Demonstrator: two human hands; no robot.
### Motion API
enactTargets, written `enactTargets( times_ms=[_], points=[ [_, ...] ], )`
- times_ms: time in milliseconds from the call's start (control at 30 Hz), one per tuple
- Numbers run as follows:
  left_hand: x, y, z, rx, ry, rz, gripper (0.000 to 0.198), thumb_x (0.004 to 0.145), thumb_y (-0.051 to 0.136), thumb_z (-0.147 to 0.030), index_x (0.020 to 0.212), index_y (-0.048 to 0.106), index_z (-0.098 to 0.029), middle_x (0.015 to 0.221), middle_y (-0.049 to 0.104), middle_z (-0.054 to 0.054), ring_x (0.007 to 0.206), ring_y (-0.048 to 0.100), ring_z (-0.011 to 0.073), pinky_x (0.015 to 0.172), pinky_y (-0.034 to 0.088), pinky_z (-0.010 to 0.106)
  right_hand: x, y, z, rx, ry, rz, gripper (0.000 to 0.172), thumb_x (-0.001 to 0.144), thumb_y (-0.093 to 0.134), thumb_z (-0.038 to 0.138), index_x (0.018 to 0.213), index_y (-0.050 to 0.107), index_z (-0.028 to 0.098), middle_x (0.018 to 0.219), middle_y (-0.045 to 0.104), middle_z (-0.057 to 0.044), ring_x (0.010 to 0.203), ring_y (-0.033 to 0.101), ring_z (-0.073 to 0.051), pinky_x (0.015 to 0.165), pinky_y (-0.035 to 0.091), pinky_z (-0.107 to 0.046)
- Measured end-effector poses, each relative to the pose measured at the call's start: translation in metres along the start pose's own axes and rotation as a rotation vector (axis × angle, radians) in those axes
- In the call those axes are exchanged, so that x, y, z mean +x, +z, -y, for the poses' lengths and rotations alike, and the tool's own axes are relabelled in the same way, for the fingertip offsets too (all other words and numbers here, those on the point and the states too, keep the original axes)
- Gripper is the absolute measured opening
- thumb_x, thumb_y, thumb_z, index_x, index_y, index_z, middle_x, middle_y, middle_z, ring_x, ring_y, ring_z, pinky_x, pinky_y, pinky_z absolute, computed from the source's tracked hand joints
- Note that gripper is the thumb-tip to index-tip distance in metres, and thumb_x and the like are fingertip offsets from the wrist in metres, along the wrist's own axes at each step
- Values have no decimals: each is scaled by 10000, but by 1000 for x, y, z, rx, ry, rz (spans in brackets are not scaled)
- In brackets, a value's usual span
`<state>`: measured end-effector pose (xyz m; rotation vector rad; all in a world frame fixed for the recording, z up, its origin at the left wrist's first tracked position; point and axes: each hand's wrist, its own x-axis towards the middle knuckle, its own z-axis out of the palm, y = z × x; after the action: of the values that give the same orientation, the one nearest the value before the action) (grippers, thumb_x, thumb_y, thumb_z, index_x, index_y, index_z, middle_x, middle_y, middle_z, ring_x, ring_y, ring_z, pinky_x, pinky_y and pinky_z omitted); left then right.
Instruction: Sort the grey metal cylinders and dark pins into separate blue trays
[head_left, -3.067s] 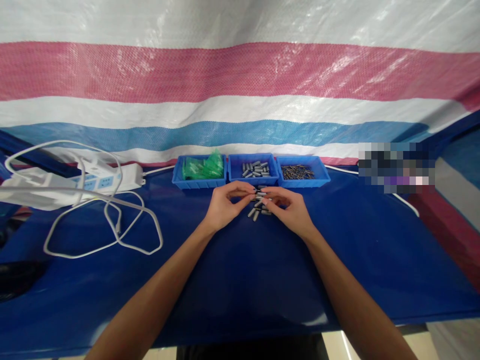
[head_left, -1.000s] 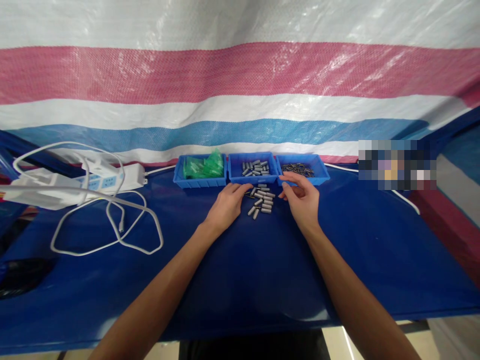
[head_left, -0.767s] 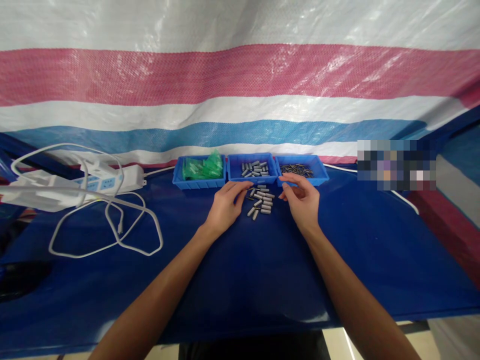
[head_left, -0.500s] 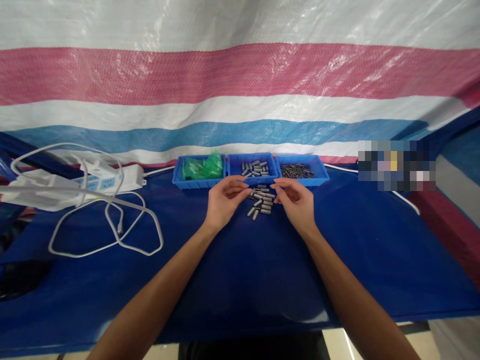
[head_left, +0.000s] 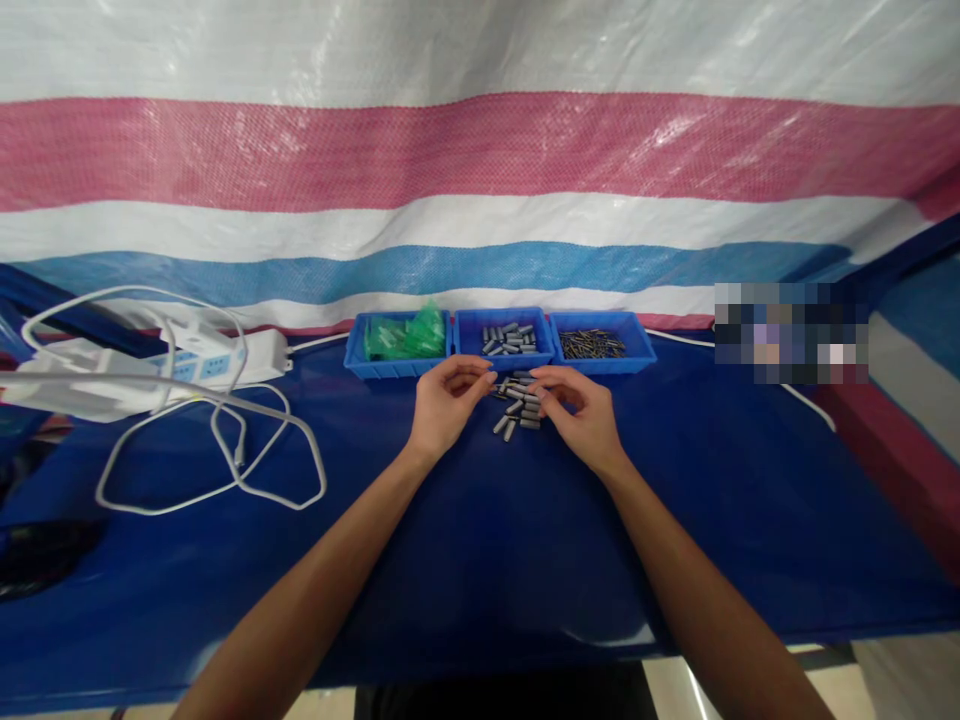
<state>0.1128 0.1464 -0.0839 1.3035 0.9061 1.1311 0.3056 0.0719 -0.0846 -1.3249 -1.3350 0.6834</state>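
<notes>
A loose pile of small grey metal cylinders (head_left: 529,423) lies on the blue table between my two hands. Thumb and fingers of my left hand (head_left: 448,402) are pinched together at the pile's left edge; a small dark tip shows by them, too small to name. From the right, my right hand (head_left: 582,413) reaches over the pile, its thumb and forefinger closed near the upper cylinders. Whatever that pinch holds is hidden among the grey pieces. Just behind the hands stands a blue bin (head_left: 459,318) holding more grey cylinders (head_left: 513,338).
Left of the middle bin, another blue bin (head_left: 352,352) has green plastic bags (head_left: 412,335) in it. The right bin (head_left: 639,345) holds many thin screw-like metal pieces (head_left: 592,344). White power strips (head_left: 217,362) and a looped white cable (head_left: 315,460) lie at left. A striped sheet (head_left: 480,150) hangs behind.
My right hand has moved left and its fingertips are now over the pile, nearer my left hand. The left hand has stayed almost in place.
</notes>
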Motion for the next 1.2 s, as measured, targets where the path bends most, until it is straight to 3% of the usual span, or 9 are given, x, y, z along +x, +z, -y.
enactTargets(
  times_ms=[233, 467, 733, 867, 1000, 1100, 1200],
  points=[
    [0, -2, 0, -26, -3, -9, 348, 706, 919, -317, 949, 731, -154, 981, 763, 55, 884, 753, 179, 887, 617, 318, 0, 0, -1, 46, 37, 33, 279, 901, 713, 315, 1167, 734, 235, 969, 788, -61, 710, 724, -194, 629, 588, -329],
    [-1, 0, -4, -74, -6, 0, 344, 686, 933, -300, 926, 736, -154, 979, 758, 49, 907, 752, 185, 915, 625, 341, -3, 5, 4, 148, 131, 143, 355, 846, 811, 378, 1159, 754, 222, 940, 791, -56, 694, 724, -175, 630, 609, -303],
    [-6, 3, -4, -62, -26, 144, 316, 741, 889, -302, 962, 715, -158, 1019, 770, 71, 954, 772, 224, 937, 631, 372, 2, 9, 7, 366, 246, 78, 278, 738, 894, 411, 896, 802, 202, 733, 751, -12, 568, 649, -128, 548, 578, -265],
    [-5, -6, -5, 296, 196, 163, 153, 882, 751, -279, 989, 732, -171, 947, 774, 61, 847, 761, 190, 828, 629, 323, 5, 6, 6, 321, 239, -4, 278, 741, 886, 417, 896, 808, 200, 708, 747, -14, 556, 639, -136, 534, 553, -272],
    [-2, -20, -5, 765, 434, 267, 124, 948, 649, -231, 970, 766, -194, 929, 769, 56, 854, 724, 198, 832, 587, 348, 9, -3, 1, 225, 130, -279, 243, 775, 855, 378, 939, 794, 208, 829, 778, -31, 593, 657, -142, 576, 567, -289],
    [1, -26, -1, 919, 478, 367, 138, 944, 655, -230, 999, 778, -200, 1017, 763, 74, 960, 710, 233, 892, 568, 383, 11, -11, -3, 121, 73, -429, 297, 812, 812, 356, 1070, 770, 215, 1094, 787, -75, 696, 696, -163, 610, 582, -305],
    [2, -28, 3, 953, 486, 411, 145, 952, 643, -225, 1018, 770, -202, 1036, 740, 82, 983, 691, 239, 897, 558, 383, 12, -17, -7, 73, 72, -447, 368, 824, 782, 341, 1168, 733, 222, 1266, 739, -99, 748, 704, -174, 617, 587, -313]
  ],
)
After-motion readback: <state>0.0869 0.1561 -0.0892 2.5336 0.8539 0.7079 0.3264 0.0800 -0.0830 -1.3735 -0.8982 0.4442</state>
